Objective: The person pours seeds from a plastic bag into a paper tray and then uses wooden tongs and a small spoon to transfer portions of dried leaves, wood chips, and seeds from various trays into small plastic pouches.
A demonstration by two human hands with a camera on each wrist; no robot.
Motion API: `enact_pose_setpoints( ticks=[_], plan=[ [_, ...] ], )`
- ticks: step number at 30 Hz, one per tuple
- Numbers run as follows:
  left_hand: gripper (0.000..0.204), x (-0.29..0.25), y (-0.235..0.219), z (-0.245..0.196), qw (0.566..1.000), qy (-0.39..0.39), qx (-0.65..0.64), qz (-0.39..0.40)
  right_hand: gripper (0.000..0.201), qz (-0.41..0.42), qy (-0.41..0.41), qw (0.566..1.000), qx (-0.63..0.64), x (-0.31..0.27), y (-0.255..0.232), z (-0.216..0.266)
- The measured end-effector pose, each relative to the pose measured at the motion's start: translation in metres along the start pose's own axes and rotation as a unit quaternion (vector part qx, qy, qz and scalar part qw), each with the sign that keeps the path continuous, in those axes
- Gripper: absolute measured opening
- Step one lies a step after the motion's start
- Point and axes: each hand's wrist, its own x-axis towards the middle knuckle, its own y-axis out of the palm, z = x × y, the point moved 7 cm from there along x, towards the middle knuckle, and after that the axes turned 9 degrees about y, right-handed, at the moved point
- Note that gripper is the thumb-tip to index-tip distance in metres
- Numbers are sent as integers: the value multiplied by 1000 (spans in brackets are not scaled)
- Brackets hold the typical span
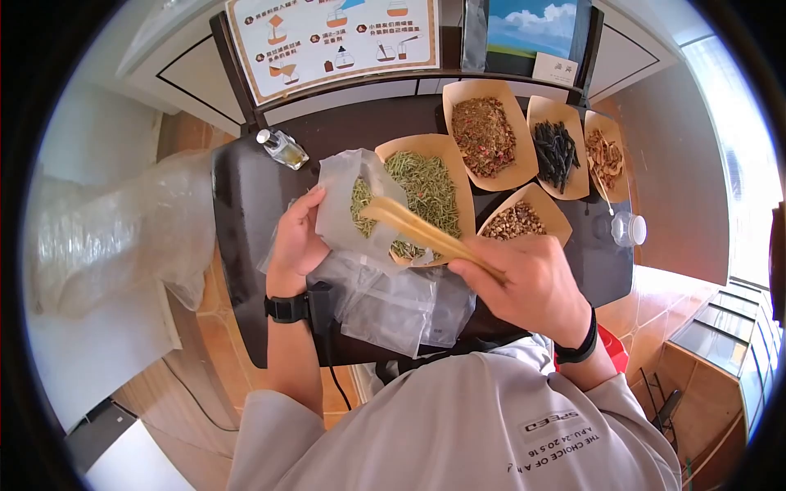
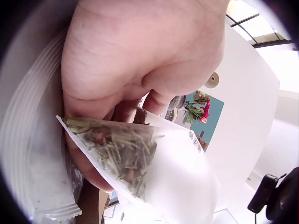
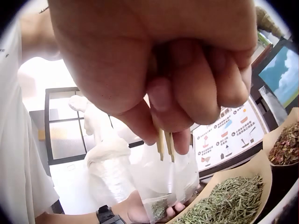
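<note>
My left hand (image 1: 296, 237) holds a translucent white pouch (image 1: 337, 214) by its side. Dried green herb pieces (image 2: 124, 156) show through its lower corner in the left wrist view. My right hand (image 1: 532, 282) grips wooden tongs (image 1: 434, 239), their tips over the pouch's opening. Curled fingers hide most of the tongs in the right wrist view, where two narrow tips (image 3: 162, 151) point down at the pouch. Just behind the pouch sits a paper tray (image 1: 463, 176) of the same needle-like green herb. Clear plastic bags (image 1: 389, 307) lie under my hands.
More paper trays hold reddish-brown flakes (image 1: 485, 135), dark strips (image 1: 557, 151), tan pieces (image 1: 604, 159) and small speckled grains (image 1: 514, 221). A glass bottle (image 1: 282, 149) lies at the back left, a small clear jar (image 1: 628, 229) at the right edge. An instruction board (image 1: 332, 41) stands behind.
</note>
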Motion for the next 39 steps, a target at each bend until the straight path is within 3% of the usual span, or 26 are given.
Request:
enact_pose_setpoints(
  ticks=[3,6,8,9,11,12,16,19,21,22,24,26,27,29,34,39],
  plan=[
    [42,-1,-1,1,1000,-1,-1,1,14,-29,67,997,-9,-7,-19,-14],
    [51,0,6,-6,997,9,-60,48,13,36,104,991,-71,-21,-23,-35],
    [51,2,4,-9,991,19,-107,83,14,78,21,988,-135,-31,-8,-36],
    [51,1,9,-9,991,19,-107,83,14,78,21,988,-134,-32,-5,-36],
    [50,-1,10,-10,996,29,-84,-11,16,59,-32,978,-197,-32,5,-27],
    [50,-2,10,-10,996,29,-82,-11,17,50,-52,976,-206,-30,9,-27],
    [52,2,-1,-7,996,24,-79,-18,17,24,-49,960,-273,-21,8,-31],
    [53,2,-8,-2,997,10,-79,-6,17,10,-13,971,-237,-19,-7,-37],
    [53,0,-6,-2,997,5,-72,-4,15,-1,80,981,-175,-23,-20,-45],
    [53,-2,-3,-2,997,-4,-80,-14,15,34,140,971,-190,-27,-19,-51],
    [53,-2,-5,0,996,-15,-89,-22,16,46,144,974,-171,-30,-12,-54],
    [52,-2,-5,1,996,-26,-58,66,26,42,145,978,-142,-30,1,-57],
    [52,-2,-3,0,996,-25,-57,65,26,41,144,979,-141,-27,5,-56],
    [48,-6,16,-4,985,-31,-71,152,27,53,141,983,-108,-21,15,-54],
    [48,-9,26,-4,986,-26,-56,153,31,51,46,988,-141,-16,36,-31],
    [47,-7,19,-1,990,-36,-37,133,25,42,3,975,-217,-20,47,-22]
  ],
)
